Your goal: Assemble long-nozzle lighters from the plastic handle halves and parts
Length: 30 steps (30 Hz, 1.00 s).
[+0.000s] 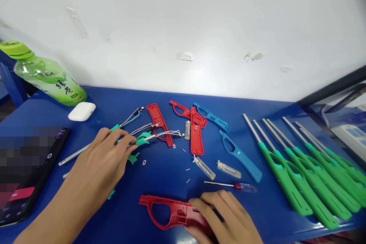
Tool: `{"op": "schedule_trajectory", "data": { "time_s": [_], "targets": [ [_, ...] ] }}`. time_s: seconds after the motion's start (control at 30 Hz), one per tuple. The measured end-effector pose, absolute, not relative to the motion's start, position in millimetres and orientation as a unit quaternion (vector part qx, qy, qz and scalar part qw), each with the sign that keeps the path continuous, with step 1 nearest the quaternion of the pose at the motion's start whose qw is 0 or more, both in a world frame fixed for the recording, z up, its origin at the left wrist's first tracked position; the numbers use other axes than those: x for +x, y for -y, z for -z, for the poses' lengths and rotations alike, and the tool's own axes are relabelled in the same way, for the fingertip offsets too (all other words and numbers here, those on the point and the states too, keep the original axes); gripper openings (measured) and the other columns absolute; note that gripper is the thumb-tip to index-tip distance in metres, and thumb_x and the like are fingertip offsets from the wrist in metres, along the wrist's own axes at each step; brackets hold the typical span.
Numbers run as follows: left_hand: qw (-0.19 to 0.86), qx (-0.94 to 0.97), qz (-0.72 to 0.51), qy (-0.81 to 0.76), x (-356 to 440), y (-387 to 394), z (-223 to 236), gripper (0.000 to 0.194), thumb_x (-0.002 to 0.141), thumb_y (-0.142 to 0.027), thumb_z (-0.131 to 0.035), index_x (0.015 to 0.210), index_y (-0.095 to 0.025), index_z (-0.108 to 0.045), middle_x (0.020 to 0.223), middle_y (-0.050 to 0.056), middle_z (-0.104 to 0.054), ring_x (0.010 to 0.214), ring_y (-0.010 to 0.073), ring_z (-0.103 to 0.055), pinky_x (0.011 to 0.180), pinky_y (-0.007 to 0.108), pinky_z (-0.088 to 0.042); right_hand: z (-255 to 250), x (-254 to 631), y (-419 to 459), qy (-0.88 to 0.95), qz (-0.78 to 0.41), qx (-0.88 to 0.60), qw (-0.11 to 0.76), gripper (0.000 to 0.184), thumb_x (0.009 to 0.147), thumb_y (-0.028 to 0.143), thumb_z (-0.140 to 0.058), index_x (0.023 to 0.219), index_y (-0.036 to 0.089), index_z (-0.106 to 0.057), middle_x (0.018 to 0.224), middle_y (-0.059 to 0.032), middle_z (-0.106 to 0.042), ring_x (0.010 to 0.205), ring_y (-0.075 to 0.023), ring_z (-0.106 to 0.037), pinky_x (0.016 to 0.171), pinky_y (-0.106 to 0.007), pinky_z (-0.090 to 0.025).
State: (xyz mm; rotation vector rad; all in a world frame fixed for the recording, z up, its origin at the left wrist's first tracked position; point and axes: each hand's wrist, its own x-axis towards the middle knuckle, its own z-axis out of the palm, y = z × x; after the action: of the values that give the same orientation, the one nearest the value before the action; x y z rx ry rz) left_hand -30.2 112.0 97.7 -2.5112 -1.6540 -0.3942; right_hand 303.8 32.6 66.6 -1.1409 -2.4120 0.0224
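My left hand (104, 156) reaches over the parts at the left. Its thumb and fingers pinch an igniter assembly with a teal trigger (143, 138) and white wires. Other metal nozzle tubes (74, 154) with wires lie beneath and around that hand, partly hidden. At the front, my right hand (225, 215) grips the handle end of a red lighter shell half (180, 213), its open inner side facing up. Between the hands and the wall lie other red shell halves (197, 133), blue shell halves (240, 156) and clear fuel tanks (204, 167).
A screwdriver (243, 187), small screws and metal clips lie mid-table. Several assembled green lighters (297, 179) are lined up at the right. At the left are a phone (37, 175), a white earbud case (82, 111) and a green tea bottle (51, 76). A white wall (183, 26) borders the back.
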Motion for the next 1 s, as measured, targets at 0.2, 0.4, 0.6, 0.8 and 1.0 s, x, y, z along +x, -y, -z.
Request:
{"op": "schedule_trajectory", "data": {
  "time_s": [0.2, 0.4, 0.6, 0.8, 1.0],
  "targets": [
    [0.053, -0.82, 0.19, 0.537, -28.0, -99.4, -110.4, 0.037, 0.114, -0.032, -0.035, 0.115, -0.021, -0.07, 0.108, 0.009, -0.078, 0.097, 0.0308, -0.065, 0.085, 0.05, -0.058, -59.0, 312.8, -28.2, 0.868, -0.031, -0.422, 0.26, 0.028, 0.109, 0.043, -0.068, 0.127, 0.024, -0.078, 0.104, -0.0062, -0.081, 0.086, -0.0198, -0.079, 0.081, -0.032, -0.066],
    [0.093, -0.837, 0.205, 0.499, -19.2, -86.0, -114.2, 0.034, 0.115, -0.034, -0.037, 0.117, -0.023, -0.069, 0.106, 0.007, -0.078, 0.096, 0.03, -0.065, 0.088, 0.051, -0.056, -53.6, 314.6, -25.1, 0.87, -0.038, -0.427, 0.244, 0.031, 0.106, 0.042, -0.072, 0.131, 0.024, -0.078, 0.108, -0.0089, -0.08, 0.093, -0.0235, -0.079, 0.082, -0.036, -0.069],
    [0.065, -0.84, 0.178, 0.509, -17.1, -85.0, -92.8, 0.036, 0.114, -0.037, -0.043, 0.119, -0.021, -0.074, 0.116, 0.009, -0.079, 0.112, 0.0326, -0.069, 0.097, 0.054, -0.056, -54.3, 312.8, -25.5, 0.865, -0.048, -0.429, 0.255, 0.031, 0.108, 0.042, -0.07, 0.131, 0.024, -0.076, 0.108, -0.0083, -0.079, 0.092, -0.0227, -0.078, 0.082, -0.036, -0.069],
    [0.049, -0.844, 0.156, 0.511, -22.2, -96.4, -80.6, 0.043, 0.114, -0.029, -0.035, 0.11, -0.023, -0.078, 0.11, 0.009, -0.08, 0.105, 0.033, -0.072, 0.097, 0.058, -0.058, -52.6, 311.7, -26.2, 0.863, -0.044, -0.426, 0.267, 0.03, 0.107, 0.041, -0.07, 0.131, 0.023, -0.074, 0.107, -0.0083, -0.078, 0.09, -0.0227, -0.078, 0.081, -0.037, -0.069],
    [0.068, -0.823, 0.213, 0.523, -18.9, -80.7, -102.2, 0.028, 0.113, -0.035, -0.043, 0.121, -0.029, -0.07, 0.115, 0.003, -0.08, 0.107, 0.0321, -0.07, 0.096, 0.055, -0.055, -51.8, 312.3, -25.5, 0.864, -0.044, -0.424, 0.269, 0.032, 0.106, 0.041, -0.072, 0.133, 0.023, -0.073, 0.108, -0.0078, -0.078, 0.094, -0.0238, -0.078, 0.082, -0.038, -0.07]
  ]
}}
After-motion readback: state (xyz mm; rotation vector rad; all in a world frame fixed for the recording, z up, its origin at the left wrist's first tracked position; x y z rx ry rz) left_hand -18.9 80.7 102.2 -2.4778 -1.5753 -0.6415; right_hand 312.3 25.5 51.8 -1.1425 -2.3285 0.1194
